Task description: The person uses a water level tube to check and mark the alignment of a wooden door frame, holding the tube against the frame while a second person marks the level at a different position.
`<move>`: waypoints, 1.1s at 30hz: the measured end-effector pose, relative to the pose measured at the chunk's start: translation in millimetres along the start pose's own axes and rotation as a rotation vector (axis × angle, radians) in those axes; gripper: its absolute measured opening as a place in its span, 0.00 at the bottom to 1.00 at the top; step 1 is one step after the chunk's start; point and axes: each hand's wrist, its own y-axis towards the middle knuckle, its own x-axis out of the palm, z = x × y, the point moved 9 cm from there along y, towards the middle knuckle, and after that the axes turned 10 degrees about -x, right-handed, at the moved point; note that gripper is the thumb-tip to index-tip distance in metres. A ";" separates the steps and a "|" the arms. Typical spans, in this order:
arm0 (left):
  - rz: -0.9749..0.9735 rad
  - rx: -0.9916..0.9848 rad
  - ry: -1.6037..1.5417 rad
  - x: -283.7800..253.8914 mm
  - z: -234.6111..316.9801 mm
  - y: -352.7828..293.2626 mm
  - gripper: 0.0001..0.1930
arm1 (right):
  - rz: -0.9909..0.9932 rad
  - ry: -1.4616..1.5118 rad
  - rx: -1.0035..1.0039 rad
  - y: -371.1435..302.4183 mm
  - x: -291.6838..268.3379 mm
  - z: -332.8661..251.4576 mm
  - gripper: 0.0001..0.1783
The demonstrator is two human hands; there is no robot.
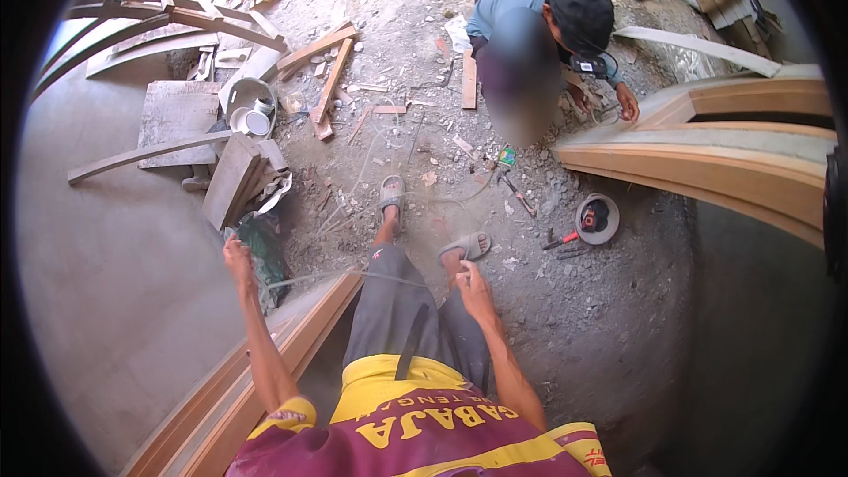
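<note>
My left hand [237,258] is raised at the left beside a dark green bag [261,247], its fingers curled together; what they hold is too small to make out. My right hand [475,293] is in front of my right thigh with its fingers pinched. A thin pale tube [353,275] crosses over my legs from near my left forearm toward my right hand; I cannot tell whether either hand grips it. Close by my left arm, a long brown wooden frame [305,322] slants past me.
A co-worker [534,26] crouches at the far right, hands beside another wooden frame [707,157]. A hammer [517,193] and a white bucket [597,219] with a red-and-black tool lie on the rubble. Planks [331,79], a paint-stained bucket [252,106] and curved wooden frames [177,11] stand far left.
</note>
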 end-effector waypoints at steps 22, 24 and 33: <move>-0.491 0.740 -0.540 68.4 435.9 -324.2 0.33 | 0.481 0.281 0.204 -145.8 -192.4 69.5 0.18; -0.545 0.679 -0.558 90.7 416.0 -354.3 0.34 | 0.480 0.279 0.158 -137.7 -189.8 55.2 0.18; -0.886 0.366 -0.617 245.1 320.4 -470.0 0.34 | 0.367 0.271 -0.103 -82.2 -288.7 6.6 0.16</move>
